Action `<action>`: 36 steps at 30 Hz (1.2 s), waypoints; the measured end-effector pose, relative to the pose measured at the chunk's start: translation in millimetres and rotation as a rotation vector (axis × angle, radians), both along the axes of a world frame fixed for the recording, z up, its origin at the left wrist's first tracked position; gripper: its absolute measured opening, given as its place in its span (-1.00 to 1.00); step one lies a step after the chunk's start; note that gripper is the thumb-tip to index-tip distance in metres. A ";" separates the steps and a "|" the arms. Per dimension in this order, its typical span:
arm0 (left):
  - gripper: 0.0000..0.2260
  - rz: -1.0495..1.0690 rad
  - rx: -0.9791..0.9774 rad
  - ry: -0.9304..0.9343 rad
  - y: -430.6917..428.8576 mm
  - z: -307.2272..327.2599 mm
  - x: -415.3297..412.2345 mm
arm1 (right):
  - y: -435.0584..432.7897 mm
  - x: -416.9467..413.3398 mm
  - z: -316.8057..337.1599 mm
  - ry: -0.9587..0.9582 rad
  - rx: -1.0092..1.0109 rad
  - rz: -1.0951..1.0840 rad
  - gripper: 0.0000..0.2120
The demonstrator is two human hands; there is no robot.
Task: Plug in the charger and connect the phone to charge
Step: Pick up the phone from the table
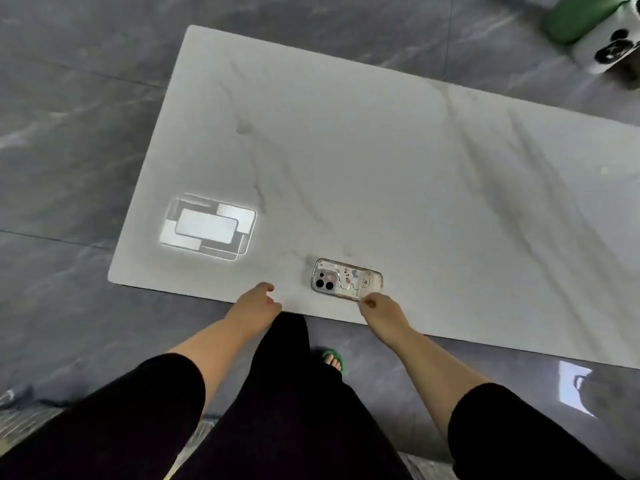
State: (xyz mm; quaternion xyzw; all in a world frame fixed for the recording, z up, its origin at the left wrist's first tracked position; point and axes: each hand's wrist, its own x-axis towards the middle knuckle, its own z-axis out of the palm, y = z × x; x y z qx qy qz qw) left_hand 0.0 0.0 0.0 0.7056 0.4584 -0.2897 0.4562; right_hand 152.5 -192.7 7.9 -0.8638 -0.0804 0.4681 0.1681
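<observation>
White marble-patterned table stands on a dark grey tiled floor. Near its front edge the phone lies face down in a clear case with small cartoon figures, camera end to the left. The right hand touches the phone's near edge with curled fingers; whether it grips cannot be told. Left of the phone, the left hand rests at the table edge, fingers loosely curled. Farther left, a bright ceiling-light reflection shines on the tabletop. Beyond the phone, a green-and-white object is cut off at the corner.
</observation>
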 end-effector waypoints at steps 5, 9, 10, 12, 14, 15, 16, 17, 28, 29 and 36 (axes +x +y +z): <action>-0.05 -0.256 0.066 0.041 12.3 -50.1 50.6 | 32.4 15.7 -55.3 -0.045 -0.037 0.033 -0.53; 0.20 -0.489 0.222 0.068 7.2 -89.3 65.6 | 24.9 23.5 -99.1 -0.214 -0.103 0.361 -0.07; 0.24 -0.533 0.228 0.070 8.1 -97.0 70.5 | 21.7 26.0 -108.3 -0.225 -0.128 0.456 0.04; 0.30 -0.567 0.204 0.095 7.9 -109.0 77.3 | 14.8 28.7 -125.1 -0.242 -0.174 0.598 0.19; 0.36 -0.576 0.169 0.136 5.5 -118.7 78.2 | 8.6 26.7 -135.0 -0.290 -0.175 0.654 0.24; 0.38 -0.575 0.154 0.147 4.5 -123.6 79.0 | 6.0 25.6 -139.6 -0.324 -0.153 0.643 0.23; 0.39 -0.565 0.144 0.159 3.9 -127.1 80.1 | 3.4 24.7 -143.4 -0.361 -0.127 0.622 0.21; 0.39 -0.565 0.133 0.169 3.4 -130.0 81.0 | 1.3 24.5 -145.8 -0.385 -0.101 0.604 0.19; 0.41 -0.596 0.115 0.188 6.1 -135.4 81.3 | 2.1 30.5 -146.7 -0.684 0.071 0.552 -0.08; 0.40 -0.598 0.109 0.182 6.5 -135.3 80.9 | 3.9 31.9 -144.8 -0.683 0.044 0.566 -0.10; 0.35 -0.640 0.075 0.172 12.6 -125.9 79.5 | 27.0 44.3 -122.5 -0.360 -0.165 0.531 -0.21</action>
